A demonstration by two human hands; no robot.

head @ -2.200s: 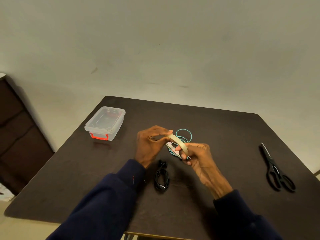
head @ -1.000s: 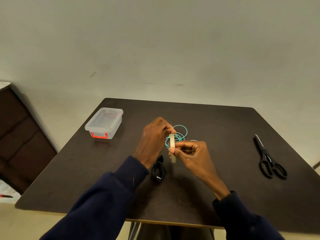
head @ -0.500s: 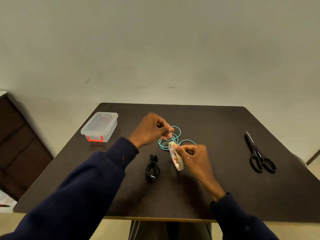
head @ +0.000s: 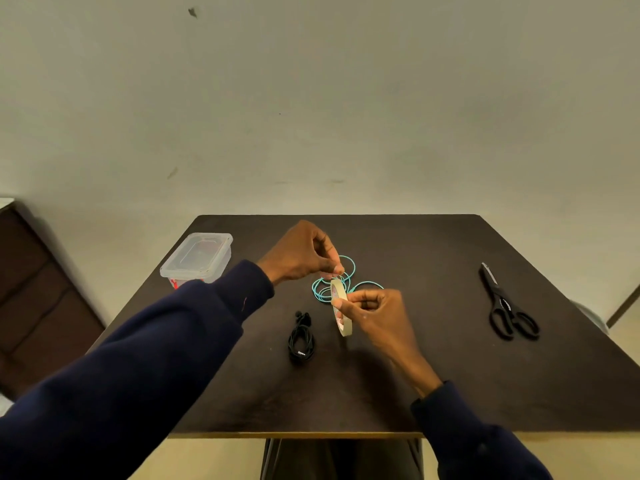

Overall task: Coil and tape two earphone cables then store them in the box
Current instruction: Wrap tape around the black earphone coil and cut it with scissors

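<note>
- Teal earphone cable (head: 322, 297) lies in loose loops on the table (head: 433, 375) at mid-frame, just behind both hands. No tape shows on it.
- Black earphone cable (head: 302, 339) rests just below and left of it, bundled tight. I cannot tell whether it is taped.
- The tape roll (head: 343, 318) stands edge-on between the two cables, clamped in the curled fingers of the right hand (head: 375, 311).
- The left hand (head: 301, 252) pinches at the roll's top edge with thumb and forefinger. The strip itself is too small to make out.
- Two seconds ago both hands were closed around the roll, picking at it. Now the left hand has lifted up and left, off the roll, which suggests the free end has been found and is about to be drawn out.
- That puts the work at taping, probably for the teal cable, which looks too slack to bind yet.
- The box (head: 195, 258), left of centre, has its lid on and nothing is stored.
- Scissors (head: 504, 306) lie untouched at centre right, well apart from the hands.
</note>
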